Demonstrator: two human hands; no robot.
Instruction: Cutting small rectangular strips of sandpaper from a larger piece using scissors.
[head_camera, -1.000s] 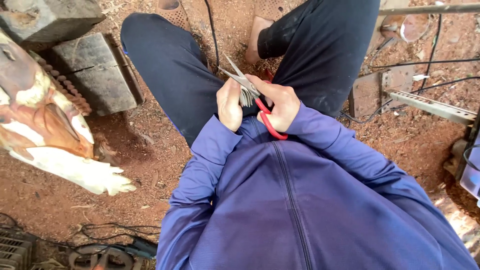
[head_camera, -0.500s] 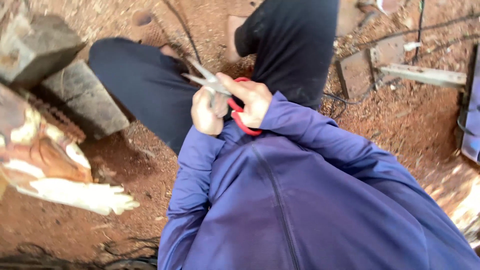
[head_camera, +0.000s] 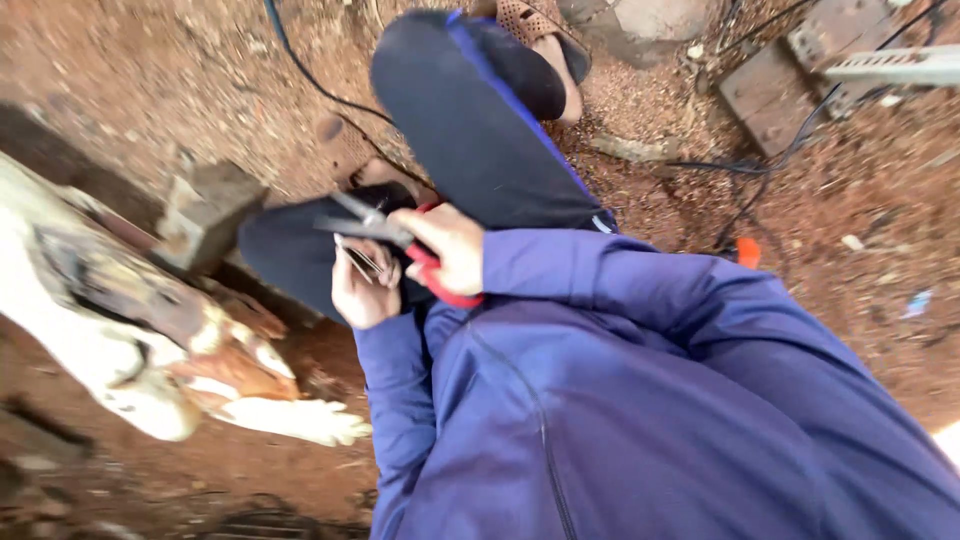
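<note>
Right hand (head_camera: 452, 252) clamps red-handled pliers (head_camera: 400, 240), jaws toward the thin metal strips (head_camera: 362, 262) pinched steady in left hand (head_camera: 362, 290).

The ground (head_camera: 860, 250) was bare red-brown earth strewn with small stones and scraps. A grey stone block (head_camera: 205, 215) stood at the left, beside a large pale chunk of rough-cut wood (head_camera: 120, 340) with reddish bark. Black cables (head_camera: 745, 190) snaked across the dirt toward a weathered wooden board (head_camera: 765, 95) and a pale metal rail (head_camera: 895, 65) at the upper right. Daylight was soft and even.
</note>
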